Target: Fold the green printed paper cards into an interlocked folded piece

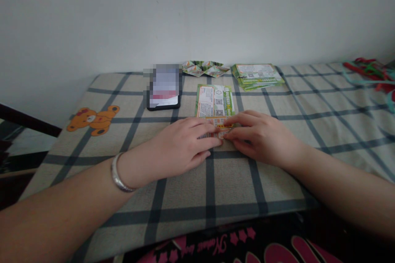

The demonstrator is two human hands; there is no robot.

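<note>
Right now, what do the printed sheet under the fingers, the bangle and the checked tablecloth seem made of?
Printed sheet: probably paper or thin card, with thin edges and dense print; its gloss is unclear.
Bangle: likely silver-coloured metal, softly shiny, judging by its pale highlights.
Tablecloth: apparently woven fabric, matte, with grainy texture and ripples at right; a coating is possible.

Card (215,100) on the table (182,191), phone (165,86) to its left (card stack (259,74) behind, rightward).
</note>
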